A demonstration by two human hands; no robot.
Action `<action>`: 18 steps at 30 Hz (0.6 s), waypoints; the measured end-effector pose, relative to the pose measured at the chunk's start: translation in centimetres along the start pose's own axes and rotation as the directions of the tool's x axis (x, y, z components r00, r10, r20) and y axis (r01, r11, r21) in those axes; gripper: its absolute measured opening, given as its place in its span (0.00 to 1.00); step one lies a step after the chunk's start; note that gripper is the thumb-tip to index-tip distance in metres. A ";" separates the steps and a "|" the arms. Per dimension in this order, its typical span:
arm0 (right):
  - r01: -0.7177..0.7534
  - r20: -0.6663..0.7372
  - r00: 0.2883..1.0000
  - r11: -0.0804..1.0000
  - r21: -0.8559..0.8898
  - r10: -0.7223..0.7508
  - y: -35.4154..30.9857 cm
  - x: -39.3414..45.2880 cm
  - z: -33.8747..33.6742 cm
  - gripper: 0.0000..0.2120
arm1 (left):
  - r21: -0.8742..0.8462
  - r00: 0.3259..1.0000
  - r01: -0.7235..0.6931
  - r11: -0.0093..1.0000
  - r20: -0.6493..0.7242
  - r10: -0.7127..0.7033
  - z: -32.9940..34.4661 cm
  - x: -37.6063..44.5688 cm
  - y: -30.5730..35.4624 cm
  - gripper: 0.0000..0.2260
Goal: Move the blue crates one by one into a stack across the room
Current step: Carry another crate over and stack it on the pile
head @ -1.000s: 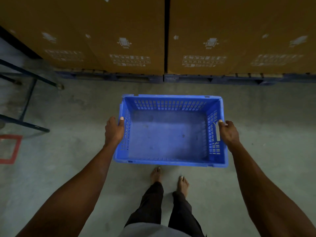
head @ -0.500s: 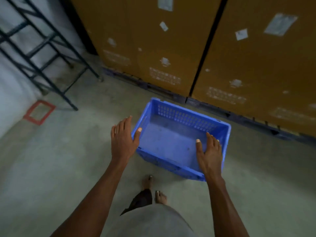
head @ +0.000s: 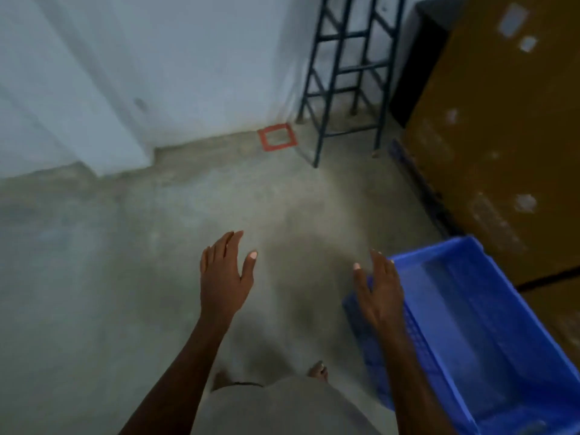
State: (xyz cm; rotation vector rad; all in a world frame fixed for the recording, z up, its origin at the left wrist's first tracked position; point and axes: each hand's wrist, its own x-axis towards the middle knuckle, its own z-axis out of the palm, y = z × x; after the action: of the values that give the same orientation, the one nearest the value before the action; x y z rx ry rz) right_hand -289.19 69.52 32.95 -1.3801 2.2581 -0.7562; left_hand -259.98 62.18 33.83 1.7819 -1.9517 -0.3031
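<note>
1. The blue crate (head: 464,328) sits on the concrete floor (head: 125,277) at the right, with nothing inside it.
2. The left hand (head: 224,277) is out over the floor, fingers straight and spread, holding nothing.
3. The right hand (head: 378,290) is flat and loose above the crate's near corner. It holds nothing.
4. Big brown cardboard boxes (head: 502,136) stand just behind the crate.
5. A dark metal rack (head: 345,76) and a red tape square (head: 277,137) are by the wall.

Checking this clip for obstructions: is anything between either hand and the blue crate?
Nothing visible. The blue crate sits on the floor by the cardboard boxes. The right hand, open, overlaps its near corner in this view; contact is unclear. Only bare floor separates the open left hand from it.
</note>
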 end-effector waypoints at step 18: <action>0.639 0.522 0.580 0.747 0.185 -0.626 -45.4 -17.4 35.6 0.31 | -0.104 0.677 0.642 0.760 -0.389 -0.625 -26.6 -13.6 -43.5 0.26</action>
State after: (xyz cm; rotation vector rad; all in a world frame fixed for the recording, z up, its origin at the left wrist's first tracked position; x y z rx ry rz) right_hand -229.79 59.62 34.36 -2.1299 1.2928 -0.4164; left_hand -208.53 73.97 33.70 2.2937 -1.0044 -0.0950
